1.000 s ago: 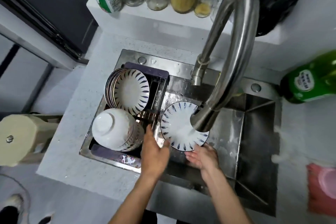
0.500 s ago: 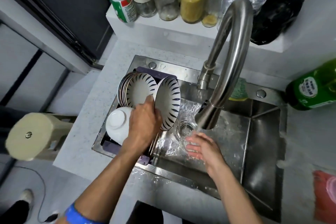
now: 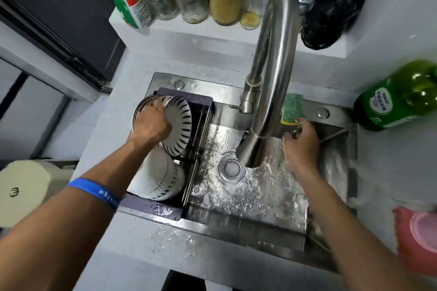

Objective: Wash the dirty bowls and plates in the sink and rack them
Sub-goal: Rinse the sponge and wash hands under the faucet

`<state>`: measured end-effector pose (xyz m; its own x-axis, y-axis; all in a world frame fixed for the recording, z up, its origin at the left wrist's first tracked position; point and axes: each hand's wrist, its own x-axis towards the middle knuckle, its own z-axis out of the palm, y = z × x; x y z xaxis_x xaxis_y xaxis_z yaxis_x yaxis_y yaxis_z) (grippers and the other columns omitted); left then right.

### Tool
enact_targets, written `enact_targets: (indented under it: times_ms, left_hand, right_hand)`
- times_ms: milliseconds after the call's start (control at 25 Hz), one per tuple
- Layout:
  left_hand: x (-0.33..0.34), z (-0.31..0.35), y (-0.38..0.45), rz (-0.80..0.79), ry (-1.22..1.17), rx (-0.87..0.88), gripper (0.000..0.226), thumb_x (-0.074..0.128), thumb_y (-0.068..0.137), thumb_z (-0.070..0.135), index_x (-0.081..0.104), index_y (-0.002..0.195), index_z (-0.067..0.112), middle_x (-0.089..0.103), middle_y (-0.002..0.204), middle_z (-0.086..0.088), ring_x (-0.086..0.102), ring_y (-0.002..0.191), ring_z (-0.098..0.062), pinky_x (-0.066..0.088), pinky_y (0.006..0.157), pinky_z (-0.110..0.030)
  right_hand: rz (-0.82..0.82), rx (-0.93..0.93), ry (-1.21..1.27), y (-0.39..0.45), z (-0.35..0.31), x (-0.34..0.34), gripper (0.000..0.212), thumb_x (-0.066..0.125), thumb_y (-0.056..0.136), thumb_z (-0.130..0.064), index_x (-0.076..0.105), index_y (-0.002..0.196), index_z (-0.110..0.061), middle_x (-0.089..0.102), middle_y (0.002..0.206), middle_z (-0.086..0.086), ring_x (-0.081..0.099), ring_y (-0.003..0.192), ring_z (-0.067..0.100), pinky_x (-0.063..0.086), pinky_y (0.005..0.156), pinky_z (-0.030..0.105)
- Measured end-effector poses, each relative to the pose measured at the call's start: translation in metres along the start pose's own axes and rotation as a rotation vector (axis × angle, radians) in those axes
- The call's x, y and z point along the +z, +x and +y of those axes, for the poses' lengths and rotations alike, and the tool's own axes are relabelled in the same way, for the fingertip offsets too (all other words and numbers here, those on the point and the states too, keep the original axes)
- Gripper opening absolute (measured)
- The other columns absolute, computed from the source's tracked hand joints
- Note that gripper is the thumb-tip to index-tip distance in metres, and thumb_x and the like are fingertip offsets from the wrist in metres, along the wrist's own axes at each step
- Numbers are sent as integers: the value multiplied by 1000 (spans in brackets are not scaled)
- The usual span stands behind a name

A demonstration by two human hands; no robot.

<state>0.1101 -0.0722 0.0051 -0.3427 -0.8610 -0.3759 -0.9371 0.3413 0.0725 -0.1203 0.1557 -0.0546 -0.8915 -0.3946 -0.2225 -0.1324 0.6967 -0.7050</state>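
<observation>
My left hand (image 3: 151, 126) grips a white plate with blue stripes (image 3: 178, 125) and holds it upright in the dark rack (image 3: 201, 104) at the sink's left, against several other upright plates (image 3: 142, 107). White bowls (image 3: 157, 175) lie upside down in the rack below it. My right hand (image 3: 299, 142) reaches to the sink's back wall just under a green and yellow sponge (image 3: 292, 108); its fingers curl near a small fitting, and what they hold is hidden. Water runs from the steel tap (image 3: 267, 101) into the wet sink (image 3: 248, 184).
Jars and a spray bottle (image 3: 127, 0) stand on the ledge behind the sink. A green detergent bottle (image 3: 399, 97) lies at the right, a pink container (image 3: 423, 231) at the lower right. A cream appliance (image 3: 23, 191) sits at the left.
My left hand carried the rinsed striped plate from under the tap into the rack. My right hand left the plate and moved up to the sink's back wall near the sponge.
</observation>
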Motion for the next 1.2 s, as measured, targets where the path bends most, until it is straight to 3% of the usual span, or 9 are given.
enact_targets:
  times_ms: [160, 280, 480, 640, 800, 880, 960, 1080, 1200]
  left_hand:
    - [6, -15, 3, 50, 2, -59, 40, 44, 90, 0, 39, 129, 5, 57, 109, -25, 58, 94, -40, 50, 75, -46]
    - [8, -18, 6, 75, 16, -59, 37, 44, 89, -1, 36, 125, 5, 56, 104, -23, 55, 87, -36, 44, 69, -43]
    - [5, -22, 12, 109, -10, -37, 34, 46, 88, -3, 32, 117, 9, 49, 82, -14, 54, 74, -33, 47, 63, -43]
    - [7, -25, 9, 121, -53, -55, 34, 45, 86, -5, 30, 111, 12, 53, 81, -16, 56, 71, -34, 52, 62, -45]
    - [4, -27, 9, 61, -57, -71, 37, 48, 85, -6, 32, 114, 10, 51, 82, -16, 55, 72, -32, 50, 62, -45]
    - [0, -24, 8, 64, -10, -73, 36, 51, 86, -1, 35, 117, 8, 55, 92, -19, 57, 77, -35, 50, 66, -46]
    - [-10, -17, 1, 210, -12, -24, 33, 52, 89, 9, 43, 120, 7, 57, 106, -19, 59, 87, -41, 49, 74, -47]
    - [-13, 7, -46, 505, -426, 239, 17, 55, 91, 14, 59, 108, 14, 66, 99, -6, 62, 81, -26, 49, 69, -36]
    - [43, 49, -118, 190, -833, 321, 11, 54, 96, 16, 62, 98, 23, 65, 99, 6, 60, 89, -12, 54, 82, -36]
  right_hand:
    - [-115, -128, -409, 60, -15, 11, 62, 56, 87, -20, 34, 144, -17, 30, 153, 15, 32, 137, 38, 31, 108, 48]
    - [-170, -211, -552, 70, -18, 26, 47, 50, 89, -13, 40, 134, -8, 37, 142, 22, 41, 122, 45, 38, 98, 49]
    - [-156, -85, -470, 57, 3, 33, 68, 61, 85, -18, 27, 144, -17, 24, 152, 20, 39, 126, 45, 41, 98, 55]
    - [-65, -83, -546, 68, -23, 28, 47, 57, 89, -21, 40, 130, -6, 37, 138, 26, 42, 120, 46, 39, 95, 54]
    - [-159, 61, -30, 44, -17, 39, 41, 54, 84, -31, 50, 119, -12, 54, 120, 16, 56, 100, 33, 48, 88, 45]
    - [-340, 347, 421, -17, -2, 52, 38, 54, 84, -34, 55, 117, -15, 60, 111, 9, 59, 91, 23, 49, 81, 33]
    - [-570, 683, 671, -76, 14, 67, 28, 48, 92, -24, 62, 111, -9, 65, 97, 14, 59, 76, 23, 43, 65, 30]
    - [-678, 892, 786, -108, 9, 79, 43, 46, 93, -33, 64, 120, -5, 66, 94, 16, 57, 64, 22, 42, 57, 31]
    - [-654, 832, 942, -104, -10, 75, 37, 52, 96, -45, 72, 96, -14, 67, 90, 10, 64, 74, 21, 56, 64, 34]
